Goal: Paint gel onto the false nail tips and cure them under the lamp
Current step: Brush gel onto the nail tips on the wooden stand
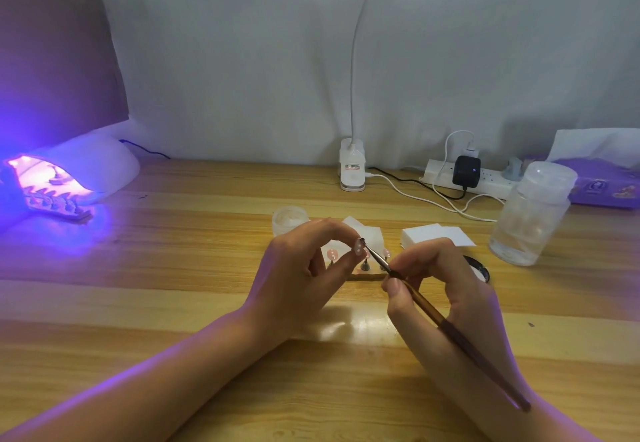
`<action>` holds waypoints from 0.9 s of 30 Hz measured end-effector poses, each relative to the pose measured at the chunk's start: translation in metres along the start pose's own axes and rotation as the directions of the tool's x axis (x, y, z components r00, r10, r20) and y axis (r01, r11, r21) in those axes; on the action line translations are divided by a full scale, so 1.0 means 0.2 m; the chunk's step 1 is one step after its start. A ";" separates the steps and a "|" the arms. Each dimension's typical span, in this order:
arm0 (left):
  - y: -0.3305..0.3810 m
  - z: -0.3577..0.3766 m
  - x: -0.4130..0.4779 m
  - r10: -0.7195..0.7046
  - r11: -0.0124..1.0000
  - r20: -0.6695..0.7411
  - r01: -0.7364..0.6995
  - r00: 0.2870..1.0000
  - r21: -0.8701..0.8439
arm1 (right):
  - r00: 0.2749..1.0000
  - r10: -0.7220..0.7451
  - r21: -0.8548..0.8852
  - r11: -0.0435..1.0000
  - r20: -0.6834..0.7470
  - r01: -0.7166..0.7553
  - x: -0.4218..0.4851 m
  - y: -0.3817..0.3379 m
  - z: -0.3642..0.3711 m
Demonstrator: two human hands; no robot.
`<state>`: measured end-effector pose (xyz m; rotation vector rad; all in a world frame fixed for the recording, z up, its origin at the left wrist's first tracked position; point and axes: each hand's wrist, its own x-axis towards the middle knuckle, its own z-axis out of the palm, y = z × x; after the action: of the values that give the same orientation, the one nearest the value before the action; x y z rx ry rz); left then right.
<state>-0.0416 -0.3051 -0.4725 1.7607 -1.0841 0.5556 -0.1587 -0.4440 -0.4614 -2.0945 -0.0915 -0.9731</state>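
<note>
My left hand [298, 268] pinches a pink false nail tip [359, 246] with white dots between thumb and forefinger, lifted above the table. My right hand [440, 282] grips a thin brown brush [446, 327] like a pen, and its fine tip touches the held nail. Behind my fingers, more pink tips [332, 254] stand on small pegs on a wooden holder [367, 277]. At the far left, the white curing lamp [86, 168] glows violet, with another rack of tips [55, 201] under it.
A small open jar [289, 222] and white wipes [438, 235] lie behind the holder. A dark round lid [479, 267] peeks out beside my right hand. A clear lidded jar [533, 213], power strip [485, 178], tissue pack [602, 178] and desk-lamp clip base [352, 170] stand at the back.
</note>
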 end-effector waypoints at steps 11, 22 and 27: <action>0.00 0.00 -0.01 -0.015 1.000 0.019 0.015 1.000 -0.009 | 1.000 0.009 0.010 1.000 0.021 -0.009 -0.01 0.00 -0.01; -0.01 0.01 -0.01 -0.026 0.999 0.029 0.027 0.999 -0.023 | 0.999 -0.029 0.024 0.999 -0.015 0.030 0.00 -0.01 -0.02; -0.01 0.01 -0.01 -0.025 1.000 0.032 0.026 0.999 -0.012 | 0.999 -0.049 -0.009 0.999 -0.013 0.049 0.00 -0.01 -0.01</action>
<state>-0.0407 -0.3054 -0.4758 1.7757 -1.0835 0.5059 -0.1600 -0.4438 -0.4592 -2.1025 -0.1327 -1.0176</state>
